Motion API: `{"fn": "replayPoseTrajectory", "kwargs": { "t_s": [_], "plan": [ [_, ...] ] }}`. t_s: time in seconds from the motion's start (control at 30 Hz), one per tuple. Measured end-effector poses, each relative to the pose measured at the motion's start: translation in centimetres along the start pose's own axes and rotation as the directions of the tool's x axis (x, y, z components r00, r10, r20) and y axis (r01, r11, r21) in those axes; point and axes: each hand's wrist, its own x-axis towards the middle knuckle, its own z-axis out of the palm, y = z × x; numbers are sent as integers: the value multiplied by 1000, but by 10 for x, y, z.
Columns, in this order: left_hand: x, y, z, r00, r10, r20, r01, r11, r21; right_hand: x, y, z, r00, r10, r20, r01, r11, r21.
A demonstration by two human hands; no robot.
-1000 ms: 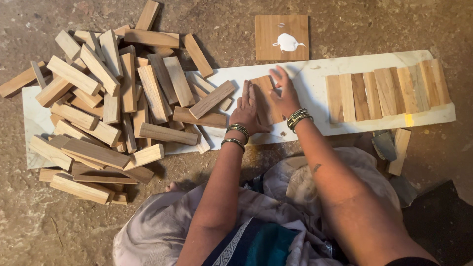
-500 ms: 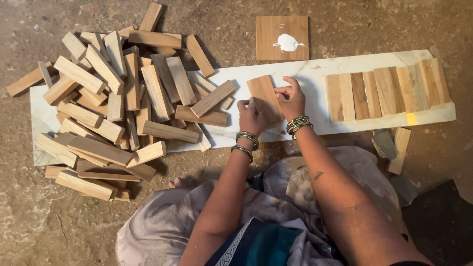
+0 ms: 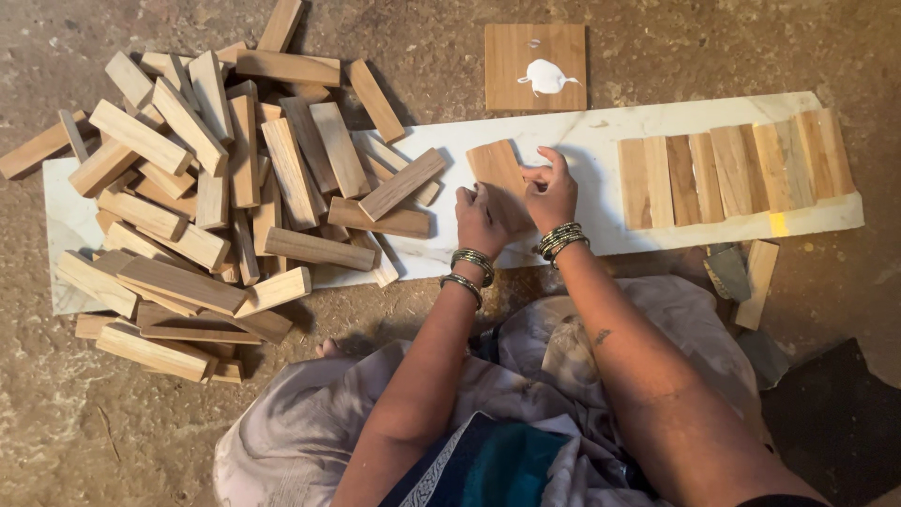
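Where the rough brown earthen floor point(image 3: 113, 441) fills the head view, I register a long white marble-like slab point(image 3: 601, 141) lying across it from left to right. Over the slab's left end and the floor beside it lies a loose heap of pale rectangular wooden blocks point(image 3: 206, 197), stacked at mixed angles. On the slab's right end sits a row of flat brown wooden pieces point(image 3: 732, 174), laid side by side and touching. Beyond the slab's far edge lies a square brown wooden board point(image 3: 535, 66) with a white blob of paste on it. A slim wooden strip point(image 3: 758, 282) lies off the slab's near edge at right.

At the slab's middle I see the short tan rectangular wooden block point(image 3: 496, 174), tilted and held just above the slab between both hands. My left hand point(image 3: 481, 223) has its fingers curled onto the block's near left edge, grasping it. My right hand point(image 3: 552, 195) pinches the block's right edge, thumb and fingers closed on it. Green bangles ring both wrists.
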Motion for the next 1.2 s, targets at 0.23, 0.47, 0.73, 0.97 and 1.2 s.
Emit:
{"fn": "replayPoseTrajectory", "kwargs": {
  "t_s": [0.23,0.47,0.73,0.97,1.2],
  "plan": [
    [3,4,-7,998,65,1,-65,997,48,1,-5,-3,1000,-13,27,13,1000,-5],
    [19,-2,-27,995,-91,-37,91,996,-1,-8,-31,8,998,-65,18,67,943,-327],
    [30,8,-58,979,-189,-75,171,966,-194,-20,-58,26,996,52,72,4,781,-625],
    [33,-4,-53,978,-188,-89,155,944,-292,-14,-64,-9,993,-33,-113,-23,887,-462],
    [31,-1,-64,986,-164,-10,156,953,-259,7,-40,-79,965,18,-260,-128,901,-414]
  ]
}}
